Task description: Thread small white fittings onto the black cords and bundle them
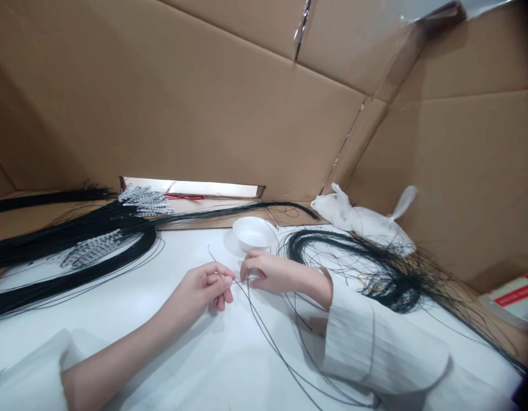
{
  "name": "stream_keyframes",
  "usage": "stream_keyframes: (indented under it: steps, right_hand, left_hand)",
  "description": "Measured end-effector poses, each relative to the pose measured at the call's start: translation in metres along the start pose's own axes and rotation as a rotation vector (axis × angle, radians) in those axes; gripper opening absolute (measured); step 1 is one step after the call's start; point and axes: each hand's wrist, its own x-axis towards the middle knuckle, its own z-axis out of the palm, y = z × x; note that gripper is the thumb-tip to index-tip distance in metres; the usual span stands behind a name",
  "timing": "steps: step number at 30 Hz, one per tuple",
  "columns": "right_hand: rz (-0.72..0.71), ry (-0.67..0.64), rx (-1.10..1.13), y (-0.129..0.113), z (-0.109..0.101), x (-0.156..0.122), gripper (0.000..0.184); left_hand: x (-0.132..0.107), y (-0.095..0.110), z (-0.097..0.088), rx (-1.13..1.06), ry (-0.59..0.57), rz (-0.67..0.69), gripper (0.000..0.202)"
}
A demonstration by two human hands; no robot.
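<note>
My left hand (212,287) pinches a thin black cord (270,341) between thumb and fingertips, above the white tabletop (199,371). A short end of cord sticks up behind those fingers. Close by on the right, my right hand (274,271) has its fingers curled down around the cord, with the fingertips partly hidden. From between the hands, long strands loop down toward the front edge of view. Just beyond the right hand's fingers stands a small white bowl (254,233); what it holds, if anything, is too indistinct to make out.
Black cord bundles (71,228) with black-and-white patterned pieces (146,200) lie left. A loose tangle of black cord (396,285) spreads right, beside a knotted white plastic bag (366,222). Cardboard walls (182,103) enclose the back and sides. A red-and-white package (516,297) sits far right.
</note>
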Motion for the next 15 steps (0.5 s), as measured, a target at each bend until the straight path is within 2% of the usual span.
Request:
stream_keyframes:
  steps: [4, 6, 12, 13, 15]
  right_hand:
    - [0.030, -0.008, 0.036, 0.004, 0.001, 0.000, 0.005]
    - [0.041, 0.022, 0.032, 0.002, -0.005, -0.002, 0.005]
    - [0.153, 0.247, -0.037, -0.006, -0.030, -0.011, 0.009]
    - [0.176, 0.279, -0.060, -0.007, -0.034, -0.013, 0.010]
    - [0.230, 0.350, -0.118, -0.008, -0.038, -0.015, 0.009]
  left_hand:
    - [0.000, -0.001, 0.001, 0.023, 0.004, 0.008, 0.025]
    - [-0.002, -0.001, 0.000, 0.060, 0.026, 0.018, 0.024]
    - [-0.011, 0.003, 0.001, 0.253, 0.201, 0.062, 0.022]
    - [-0.010, 0.003, 0.001, 0.234, 0.206, 0.053, 0.025]
    - [-0.008, 0.003, 0.001, 0.141, 0.142, 0.004, 0.033]
